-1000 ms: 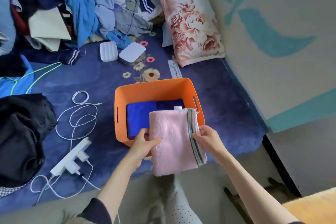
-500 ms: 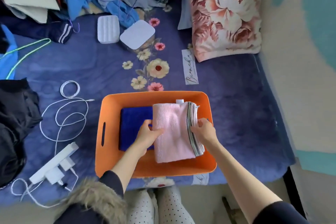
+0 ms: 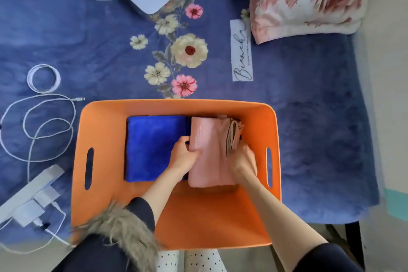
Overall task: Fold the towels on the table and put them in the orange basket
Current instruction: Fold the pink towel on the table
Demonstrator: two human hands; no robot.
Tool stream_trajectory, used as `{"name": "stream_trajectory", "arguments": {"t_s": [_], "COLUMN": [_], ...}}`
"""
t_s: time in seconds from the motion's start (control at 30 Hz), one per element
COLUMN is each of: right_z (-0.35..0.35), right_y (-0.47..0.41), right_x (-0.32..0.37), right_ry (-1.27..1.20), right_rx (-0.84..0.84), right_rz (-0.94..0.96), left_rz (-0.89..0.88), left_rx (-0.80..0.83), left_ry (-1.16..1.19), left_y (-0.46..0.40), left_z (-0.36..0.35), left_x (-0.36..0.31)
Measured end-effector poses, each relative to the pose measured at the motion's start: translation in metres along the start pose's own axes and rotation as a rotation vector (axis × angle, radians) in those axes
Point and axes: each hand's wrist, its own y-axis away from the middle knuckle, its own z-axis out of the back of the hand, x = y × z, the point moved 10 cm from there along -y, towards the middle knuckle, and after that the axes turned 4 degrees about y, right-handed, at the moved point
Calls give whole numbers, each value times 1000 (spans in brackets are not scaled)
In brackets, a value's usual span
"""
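Lowered into the basket (image 3: 103, 121), your pink towel (image 3: 207, 152) stays gripped by both hands (image 3: 183, 154) (image 3: 242, 159); releasing unevenly could unfold it.

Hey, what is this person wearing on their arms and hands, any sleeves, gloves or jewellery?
Both hands are bare: no gloves, rings or watch show on the left hand or the right hand. Both forearms are uncovered, with dark sleeves pushed up near the elbows. The left sleeve is followed by a shaggy grey-brown fur trim; the right sleeve is plain dark.
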Motion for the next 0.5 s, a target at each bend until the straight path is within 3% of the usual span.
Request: {"name": "stream_trajectory", "arguments": {"t_s": [0.17,0.27,0.37,0.43,0.5], "right_z": [-8,-11,-13,-26,-44], "right_y": [-14,-17,-6,4,7], "right_x": [5,2,14,23,26], "right_ry": [54,119,226,459,686], "right_rx": [36,-3,-99,-116,-100], "right_rz": [14,22,188,327,446], "left_rz": [-43,-158,-351,-519,-642], "left_rx": [-94,-61,-37,-54,76], "left_ry": [-12,-106,-394,-653,-949], "left_y": [-10,-7,5,17,23], "left_z": [6,6,8,6,-12], "left_x": [0,-10,-27,-39,-34]}}
